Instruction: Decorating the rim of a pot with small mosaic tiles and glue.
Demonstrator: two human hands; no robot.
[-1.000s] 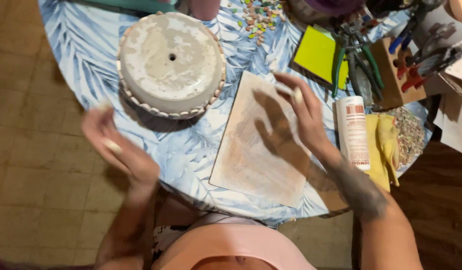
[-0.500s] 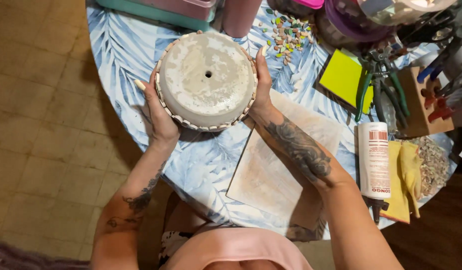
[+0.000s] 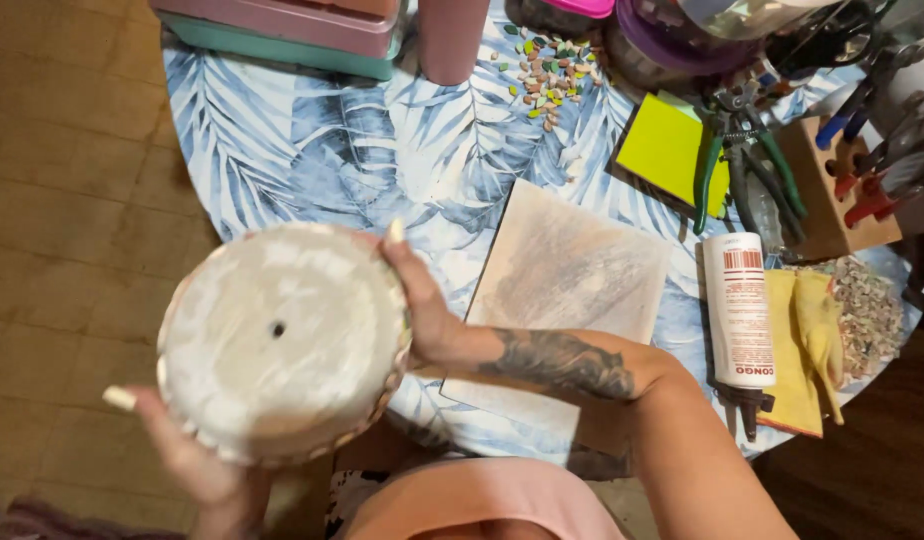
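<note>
A: What takes up the most room?

B: The round table under a blue leaf-print cloth. On it lies a pale, smeared board, just right of the pot.

A: And the pot?

B: A white, crusted pot, held upside down at the near left edge of the table, partly out over the floor. Its flat base with the small drain hole faces up toward the camera, so its axis runs roughly along the line of sight, tipped a little to the left.

A: The hands?

B: The left hand cups it from below, fingers spread along the rim. The right hand presses its right side, thumb up over the edge.

A: Smaller things?

B: A white glue bottle lying nozzle toward the person, yellow gloves beside it, green-handled pliers, then loose mosaic chips.
</note>
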